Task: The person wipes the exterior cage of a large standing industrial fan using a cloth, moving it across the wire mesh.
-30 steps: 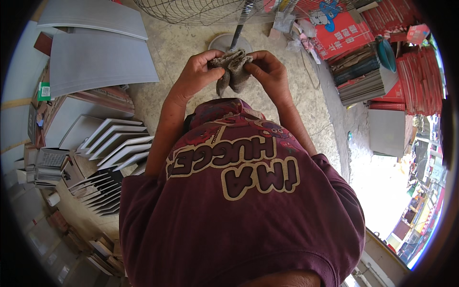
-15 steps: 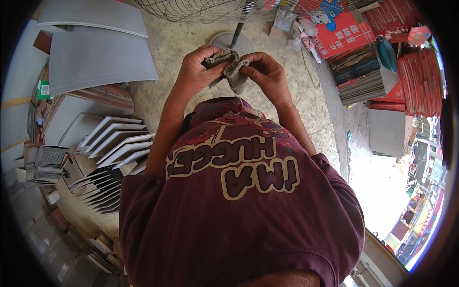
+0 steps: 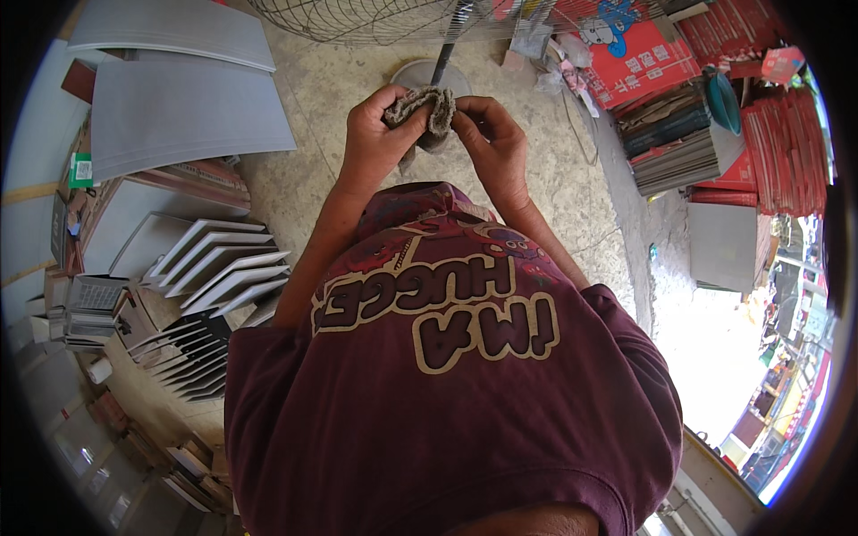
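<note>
A grey-brown knitted cloth [image 3: 440, 118], bunched and folded, is held up in front of my chest. My left hand [image 3: 374, 129] is closed on its left side, the thumb pressing the folds and the fingertips behind the fabric. At the cloth's right edge, my right hand [image 3: 493, 141] pinches with thumb and forefinger; its other fingertips are partly hidden. An end of the fabric hangs down below the left thumb. Whether it is a glove or another knitted piece, I cannot tell.
A wire-caged fan [image 3: 357, 20] on a dark pole stands just beyond my hands, its round base [image 3: 431, 76] on the floor. Large grey panels [image 3: 192, 112] and racked white boards [image 3: 223, 255] are on the left. Red cartons [image 3: 643, 62] and stacked sheets [image 3: 684, 161] line the right.
The cloth has been gathered into a tighter, upright fold between my hands. My right hand has shifted slightly left and turned, and less of the fabric hangs on the right.
</note>
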Tool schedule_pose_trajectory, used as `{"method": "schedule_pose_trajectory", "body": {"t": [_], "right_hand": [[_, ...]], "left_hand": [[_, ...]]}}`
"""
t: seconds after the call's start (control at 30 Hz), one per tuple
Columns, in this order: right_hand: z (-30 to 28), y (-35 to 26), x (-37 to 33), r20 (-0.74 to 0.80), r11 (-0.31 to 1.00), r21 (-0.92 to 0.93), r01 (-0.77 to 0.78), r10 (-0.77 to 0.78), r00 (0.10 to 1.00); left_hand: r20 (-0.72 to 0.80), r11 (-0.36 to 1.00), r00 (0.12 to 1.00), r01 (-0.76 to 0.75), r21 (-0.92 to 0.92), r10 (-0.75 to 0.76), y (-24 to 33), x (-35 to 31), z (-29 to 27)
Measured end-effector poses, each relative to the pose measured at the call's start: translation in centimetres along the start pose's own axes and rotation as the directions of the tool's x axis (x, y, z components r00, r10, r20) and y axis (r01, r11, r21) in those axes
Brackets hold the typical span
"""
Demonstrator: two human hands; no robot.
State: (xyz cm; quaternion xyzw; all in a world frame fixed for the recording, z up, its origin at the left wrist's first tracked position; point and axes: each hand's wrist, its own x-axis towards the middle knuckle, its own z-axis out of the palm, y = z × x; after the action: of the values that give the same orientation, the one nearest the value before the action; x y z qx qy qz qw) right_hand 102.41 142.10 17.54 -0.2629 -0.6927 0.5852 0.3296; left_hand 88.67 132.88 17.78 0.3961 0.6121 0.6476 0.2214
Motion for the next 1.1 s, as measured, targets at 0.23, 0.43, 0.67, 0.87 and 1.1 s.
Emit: {"method": "schedule_pose_trajectory", "body": {"t": [0.23, 0.43, 0.67, 0.87, 1.1], "right_hand": [[1.0, -0.5, -0.2, 0.037, 0.909, -0.315, 0.274, -0.277, 0.960], [0.6, -0.2, 0.5, -0.057, 0.905, -0.294, 0.307, -0.337, 0.940], [0.3, -1.0, -0.1, -0.058, 0.885, -0.373, 0.280, -0.323, 0.944], [0.7, -1.0, -0.6, -0.039, 0.838, -0.444, 0.315, -0.370, 0.928], [0.6, -1.0, -1.1, -0.013, 0.795, -0.505, 0.336, -0.396, 0.918]], "left_hand": [[-0.053, 0.998, 0.999, 0.004, -0.060, -0.007, 0.2, 0.1, 0.3], [0.028, 0.991, 0.996, 0.086, -0.105, -0.084, -0.4, -0.2, -0.2], [-0.071, 0.956, 0.997, -0.020, 0.293, 0.042, -0.3, -0.2, -0.5], [-0.078, 0.979, 0.996, 0.061, 0.195, -0.047, -0.5, -0.4, 0.1], [0.088, 0.945, 0.962, 0.269, -0.185, -0.257, -1.0, -0.5, 0.4]]}}
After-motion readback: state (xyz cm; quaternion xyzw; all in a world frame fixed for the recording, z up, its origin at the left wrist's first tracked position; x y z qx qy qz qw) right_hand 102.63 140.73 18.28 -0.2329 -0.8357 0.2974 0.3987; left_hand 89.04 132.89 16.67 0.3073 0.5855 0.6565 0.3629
